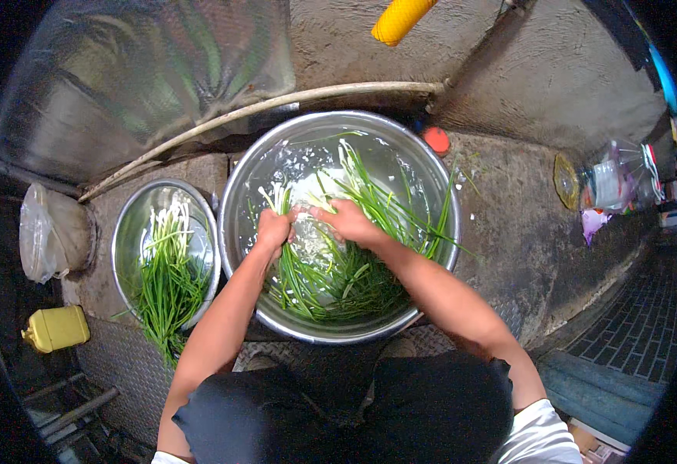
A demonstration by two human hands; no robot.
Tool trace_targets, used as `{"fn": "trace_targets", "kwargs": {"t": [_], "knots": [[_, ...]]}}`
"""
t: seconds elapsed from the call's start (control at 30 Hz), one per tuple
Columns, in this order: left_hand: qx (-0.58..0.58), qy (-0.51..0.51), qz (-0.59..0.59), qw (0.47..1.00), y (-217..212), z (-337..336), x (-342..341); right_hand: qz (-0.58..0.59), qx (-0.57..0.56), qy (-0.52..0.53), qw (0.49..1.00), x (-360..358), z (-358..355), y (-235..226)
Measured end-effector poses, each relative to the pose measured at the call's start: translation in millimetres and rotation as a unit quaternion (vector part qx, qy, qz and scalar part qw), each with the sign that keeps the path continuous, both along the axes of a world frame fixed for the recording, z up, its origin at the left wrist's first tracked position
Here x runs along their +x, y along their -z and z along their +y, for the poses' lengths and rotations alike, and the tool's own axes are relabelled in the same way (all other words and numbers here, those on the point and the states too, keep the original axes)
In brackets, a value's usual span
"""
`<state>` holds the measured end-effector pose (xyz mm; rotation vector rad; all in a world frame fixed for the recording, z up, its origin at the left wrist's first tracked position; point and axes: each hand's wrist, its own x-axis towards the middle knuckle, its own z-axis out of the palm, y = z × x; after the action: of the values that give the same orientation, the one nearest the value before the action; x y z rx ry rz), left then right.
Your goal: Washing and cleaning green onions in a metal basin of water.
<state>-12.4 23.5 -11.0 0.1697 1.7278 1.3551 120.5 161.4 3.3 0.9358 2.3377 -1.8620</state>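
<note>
A large metal basin [330,336] filled with water stands in front of me, with loose green onions [361,282] lying in it. My left hand [275,229] is closed around a small bunch of green onions [279,197], white ends pointing away from me. Close to its right, my right hand [350,222] is closed on green onions too, its fingertips by the white stems. More stalks [361,182] fan out beyond and to the right of that hand. On the left, a smaller metal basin [119,243] holds a pile of green onions [167,267], leaves hanging over its near rim.
Left of the small basin stand a plastic-covered bucket [48,232] and a yellow jerrycan [58,329]. A pale pipe [307,94] runs along the wall behind. A red round object [436,141] sits by the big basin's far right rim; plastic bags [617,185] lie farther right.
</note>
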Motion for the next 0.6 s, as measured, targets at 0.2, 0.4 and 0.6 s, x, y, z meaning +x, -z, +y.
{"fn": "trace_targets", "kwargs": {"t": [0.2, 0.4, 0.6], "knots": [[-0.024, -0.041, 0.024, 0.999, -0.7, 5.2, 2.2, 0.010, -0.222, -0.019, 0.975, 1.7, 4.9, 6.3], [-0.055, -0.079, 0.047, 0.994, -7.5, 3.4, 0.6, 0.008, -0.270, -0.015, 0.963, 3.1, 4.5, -6.2], [0.003, 0.004, 0.020, 1.000, -25.3, 6.4, 8.7, 0.017, -0.291, -0.002, 0.957, 5.4, -0.7, -7.1]]}}
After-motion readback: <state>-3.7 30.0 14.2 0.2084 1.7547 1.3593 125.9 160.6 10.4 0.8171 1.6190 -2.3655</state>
